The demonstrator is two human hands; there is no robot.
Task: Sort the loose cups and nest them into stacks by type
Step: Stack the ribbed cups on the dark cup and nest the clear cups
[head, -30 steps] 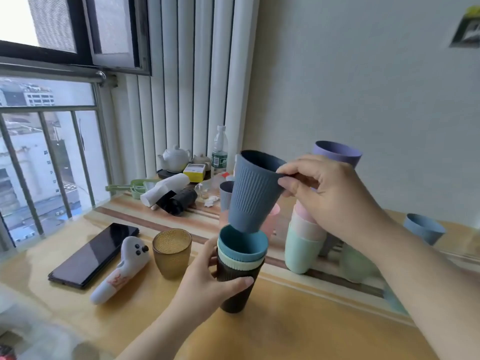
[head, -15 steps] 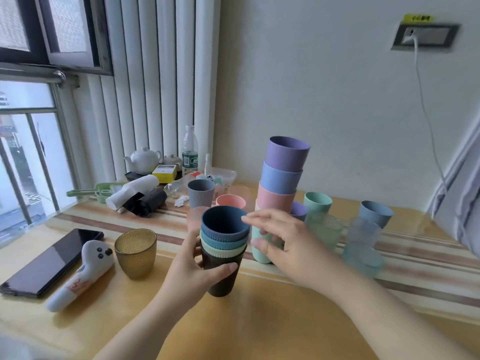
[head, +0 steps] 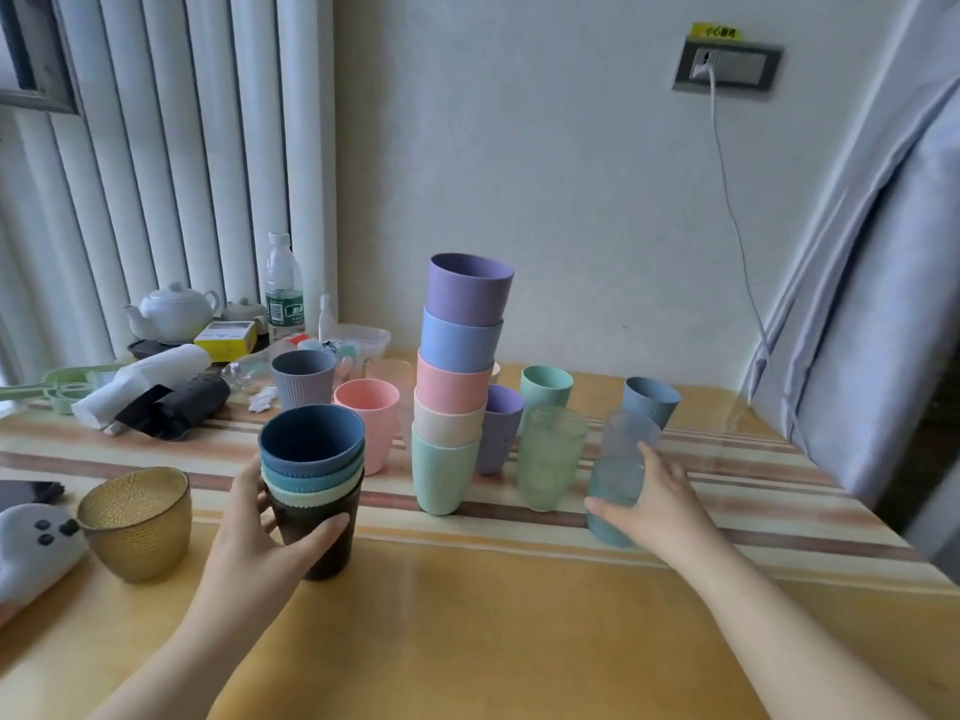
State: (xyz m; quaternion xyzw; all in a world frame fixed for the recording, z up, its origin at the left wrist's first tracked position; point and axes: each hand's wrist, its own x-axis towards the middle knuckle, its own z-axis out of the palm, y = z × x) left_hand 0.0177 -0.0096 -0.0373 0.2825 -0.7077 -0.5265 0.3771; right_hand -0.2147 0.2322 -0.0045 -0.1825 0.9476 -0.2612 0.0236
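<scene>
wall (head: pixel 545 163): plain off-white ahead of me | socket plate (head: pixel 727 68): dark, high on the wall, yellow label above, white cable (head: pixel 730 200) hanging down | blinds (head: pixel 171 163): white vertical slats at my left, daylight behind | curtain (head: pixel 878 304): grey-lilac at my right | table (head: pixel 493 615): yellow top, striped band across

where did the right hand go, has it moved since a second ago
Yes. The right hand left the ribbed stack and swung right, past the tall pastel stack, onto the translucent blue cups.
</scene>
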